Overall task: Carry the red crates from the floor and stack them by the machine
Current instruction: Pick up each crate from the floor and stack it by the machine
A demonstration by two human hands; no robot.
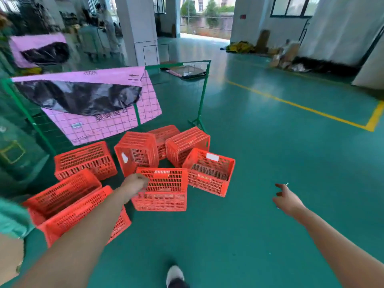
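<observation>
Red crates (160, 189) look empty; left hand (135, 183) grips one's rim, right hand (287, 199) spread.

A cluster of crates (162, 189) lies on the floor (259, 163) at centre left of the frame. Behind it, toward the upper left, stands a wire frame (204, 90) with a sheet (116, 119) draped over it. The left hand (135, 185) overlaps the left edge of the nearest crate; the right hand (287, 199) hangs well right of the cluster. A shoe (174, 275) sits at bottom centre.
</observation>
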